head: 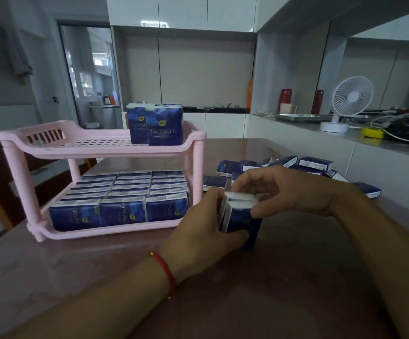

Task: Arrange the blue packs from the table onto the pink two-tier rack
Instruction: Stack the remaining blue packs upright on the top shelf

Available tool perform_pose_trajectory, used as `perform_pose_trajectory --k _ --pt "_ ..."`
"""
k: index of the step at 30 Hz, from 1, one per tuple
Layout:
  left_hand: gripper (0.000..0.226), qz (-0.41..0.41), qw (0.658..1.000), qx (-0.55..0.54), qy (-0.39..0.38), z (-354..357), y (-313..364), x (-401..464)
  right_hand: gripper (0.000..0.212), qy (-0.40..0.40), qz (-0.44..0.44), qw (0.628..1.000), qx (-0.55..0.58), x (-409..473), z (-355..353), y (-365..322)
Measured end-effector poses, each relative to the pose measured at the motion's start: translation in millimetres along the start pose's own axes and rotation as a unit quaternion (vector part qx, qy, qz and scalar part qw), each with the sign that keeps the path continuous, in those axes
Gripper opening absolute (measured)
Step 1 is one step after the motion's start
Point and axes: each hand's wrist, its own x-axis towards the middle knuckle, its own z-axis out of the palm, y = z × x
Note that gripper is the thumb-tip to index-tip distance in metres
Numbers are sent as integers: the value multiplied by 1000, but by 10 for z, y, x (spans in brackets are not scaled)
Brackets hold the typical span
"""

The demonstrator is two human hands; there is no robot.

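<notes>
Here the left hand [205,226] and right hand [284,192] together grasp a small upright bunch of blue packs [241,216] standing on the table [296,277], just right of the pink rack [100,148]. Its lower tier is filled with packs; a few stand at the upper tier's right end. Loose packs [284,165] lie behind the hands.

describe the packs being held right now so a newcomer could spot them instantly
Start at the pink rack on the table; look right of its lower tier. There the left hand and right hand grip a small upright bundle of blue packs, unlike the loose packs lying flat behind.
</notes>
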Motion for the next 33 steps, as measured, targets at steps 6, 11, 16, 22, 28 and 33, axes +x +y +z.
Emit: perform_pose_trajectory --k 6,11,16,22,28,33 --pt "61 11 993 118 20 -73 38 -21 42 -28 -3 1000 1 41 55 -27" --pt "60 -9 991 130 31 -97 50 -26 36 25 -6 993 117 124 118 20" --pt "48 30 995 92 28 -179 159 -86 64 104 4 971 214 197 182 131" --pt "55 78 995 -63 20 -746 441 -385 63 110 28 964 239 250 284 203" --pt "51 62 989 -47 127 -1559 502 -365 51 150 6 974 171 407 419 111" --pt "49 3 988 46 150 -2081 332 49 45 177 8 971 162 519 530 62"
